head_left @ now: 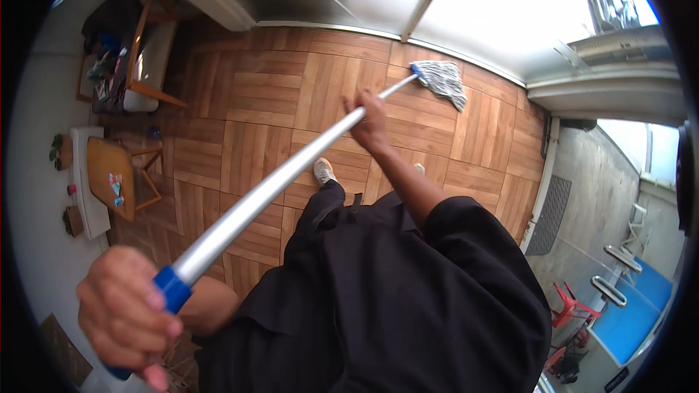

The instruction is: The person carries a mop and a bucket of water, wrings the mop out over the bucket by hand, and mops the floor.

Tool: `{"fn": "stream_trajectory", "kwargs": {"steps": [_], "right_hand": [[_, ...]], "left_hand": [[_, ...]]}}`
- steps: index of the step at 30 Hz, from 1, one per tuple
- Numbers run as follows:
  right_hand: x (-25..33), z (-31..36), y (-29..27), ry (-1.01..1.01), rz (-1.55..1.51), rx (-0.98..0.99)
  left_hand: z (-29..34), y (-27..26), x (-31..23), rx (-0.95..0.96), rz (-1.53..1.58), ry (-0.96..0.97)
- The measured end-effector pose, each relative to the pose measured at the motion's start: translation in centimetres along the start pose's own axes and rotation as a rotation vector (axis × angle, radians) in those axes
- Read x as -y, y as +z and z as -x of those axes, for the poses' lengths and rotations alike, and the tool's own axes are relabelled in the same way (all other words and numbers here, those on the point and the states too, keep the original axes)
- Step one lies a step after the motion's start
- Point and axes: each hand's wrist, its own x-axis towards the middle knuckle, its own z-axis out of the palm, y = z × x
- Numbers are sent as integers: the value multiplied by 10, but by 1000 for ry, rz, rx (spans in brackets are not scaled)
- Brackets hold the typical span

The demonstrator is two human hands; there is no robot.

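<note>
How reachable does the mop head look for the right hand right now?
Probably not directly: the right hand is wrapped around the pole, and the mop head lies on the floor at the pole's far end.

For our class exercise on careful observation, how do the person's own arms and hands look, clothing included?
The left hand and right hand are ungloved. A loose, short black sleeve covers the right upper arm, leaving the right forearm bare, with no watch or bracelet showing. The visible part of the left forearm is also bare.
</note>
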Motion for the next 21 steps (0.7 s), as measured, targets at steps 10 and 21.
{"fn": "stream_trajectory", "kwargs": {"steps": [10, 21], "right_hand": [[173, 8, 236, -296, -366, 569], [198, 30, 258, -424, -376, 788]], "left_hand": [[76, -44, -81, -401, -625, 36], [86, -27, -87, -533, -612, -74]]}}
